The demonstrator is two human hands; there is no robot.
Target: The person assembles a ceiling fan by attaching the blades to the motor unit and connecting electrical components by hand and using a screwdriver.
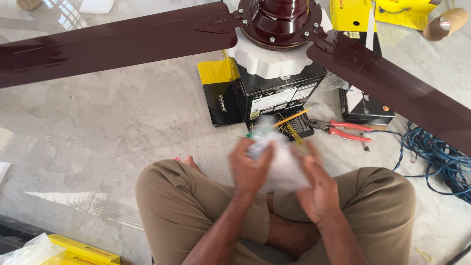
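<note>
- Left hand [249,169] and right hand [314,184] are pinching the blurred clear plastic bag [279,157], fingers clamped on it.
- Gripping close to the opening is giving best control.

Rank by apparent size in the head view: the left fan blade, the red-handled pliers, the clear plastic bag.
1. Left fan blade, far the largest.
2. Clear plastic bag, blurred, held in both hands.
3. Red-handled pliers, smallest, though the bag's nearness leaves this unsure.

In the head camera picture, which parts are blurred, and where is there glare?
Head view: both hands, the left hand and the right hand, and the clear plastic bag they hold are smeared by motion blur; the red-handled pliers and the fan blade stay sharp; bright window glare lies on the marble floor at top left.
</note>
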